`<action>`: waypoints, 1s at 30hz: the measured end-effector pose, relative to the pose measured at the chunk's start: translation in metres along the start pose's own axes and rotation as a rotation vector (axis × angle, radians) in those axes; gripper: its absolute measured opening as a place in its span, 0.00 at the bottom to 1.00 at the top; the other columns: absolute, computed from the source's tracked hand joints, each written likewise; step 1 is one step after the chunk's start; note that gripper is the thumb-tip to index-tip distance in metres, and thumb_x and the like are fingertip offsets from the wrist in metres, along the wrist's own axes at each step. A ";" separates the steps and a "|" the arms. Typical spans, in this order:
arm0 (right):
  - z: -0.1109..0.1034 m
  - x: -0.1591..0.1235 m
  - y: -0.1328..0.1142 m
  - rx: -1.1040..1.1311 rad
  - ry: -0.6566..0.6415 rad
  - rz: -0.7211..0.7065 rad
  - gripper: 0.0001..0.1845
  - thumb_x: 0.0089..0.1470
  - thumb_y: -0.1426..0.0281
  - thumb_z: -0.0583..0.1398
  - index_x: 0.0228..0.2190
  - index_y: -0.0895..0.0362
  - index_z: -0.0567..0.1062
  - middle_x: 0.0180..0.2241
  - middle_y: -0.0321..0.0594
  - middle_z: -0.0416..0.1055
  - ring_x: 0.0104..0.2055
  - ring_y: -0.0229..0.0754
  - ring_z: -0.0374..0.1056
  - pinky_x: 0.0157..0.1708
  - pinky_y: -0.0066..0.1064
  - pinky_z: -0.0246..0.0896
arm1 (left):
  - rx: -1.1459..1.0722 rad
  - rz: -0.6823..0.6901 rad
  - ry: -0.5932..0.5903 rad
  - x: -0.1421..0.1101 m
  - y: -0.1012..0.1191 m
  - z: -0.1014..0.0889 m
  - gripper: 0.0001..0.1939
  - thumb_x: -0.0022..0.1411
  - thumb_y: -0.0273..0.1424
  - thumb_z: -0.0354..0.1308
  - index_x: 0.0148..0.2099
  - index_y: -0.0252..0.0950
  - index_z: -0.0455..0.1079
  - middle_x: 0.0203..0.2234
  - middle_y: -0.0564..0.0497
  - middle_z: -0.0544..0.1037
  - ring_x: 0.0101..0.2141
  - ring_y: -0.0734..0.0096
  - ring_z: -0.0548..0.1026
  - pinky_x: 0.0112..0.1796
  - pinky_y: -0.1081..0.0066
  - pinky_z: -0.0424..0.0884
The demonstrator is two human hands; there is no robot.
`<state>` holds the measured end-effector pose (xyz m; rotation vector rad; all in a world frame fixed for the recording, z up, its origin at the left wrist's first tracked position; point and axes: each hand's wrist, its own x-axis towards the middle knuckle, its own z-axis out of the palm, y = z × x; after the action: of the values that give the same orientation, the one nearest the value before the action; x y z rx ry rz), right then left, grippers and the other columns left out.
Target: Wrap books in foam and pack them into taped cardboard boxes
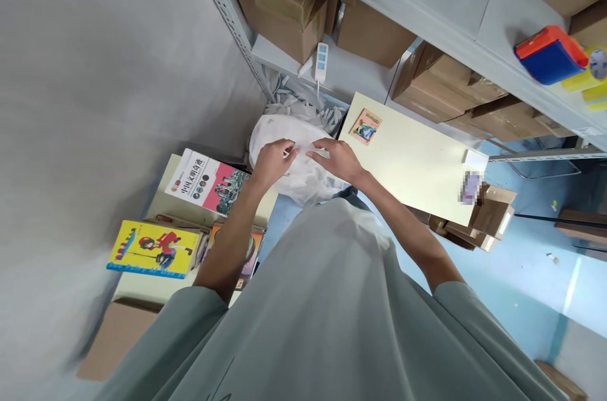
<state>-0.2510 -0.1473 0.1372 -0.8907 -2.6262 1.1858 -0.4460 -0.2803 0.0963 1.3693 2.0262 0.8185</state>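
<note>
Both my hands are on a white plastic bag (279,135) that stands between two pale tables. My left hand (271,160) grips the bag's top with curled fingers. My right hand (337,158) pinches the bag's white edge close beside it. Loose white packing strips (303,107) lie just behind the bag. A white-and-pink book (208,183) lies on the left table (164,198) near my left forearm.
A yellow picture book (152,249) tops a stack of books at the left. The right table (417,160) holds a small card (365,126) and a white box (475,159). Metal shelving (427,9) with cardboard boxes (284,2) and a power strip (321,62) stands behind. A grey wall is at the left.
</note>
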 end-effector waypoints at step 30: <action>0.015 -0.022 0.038 0.208 0.097 0.238 0.26 0.75 0.51 0.56 0.57 0.55 0.82 0.60 0.51 0.82 0.59 0.51 0.81 0.60 0.43 0.76 | 0.046 0.099 0.067 -0.048 0.033 -0.061 0.17 0.80 0.40 0.55 0.49 0.38 0.84 0.43 0.44 0.86 0.42 0.60 0.82 0.47 0.64 0.77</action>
<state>-0.2207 -0.1494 0.1027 -1.2096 -2.3177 1.3995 -0.4551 -0.3262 0.1661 1.4968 2.0526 0.8769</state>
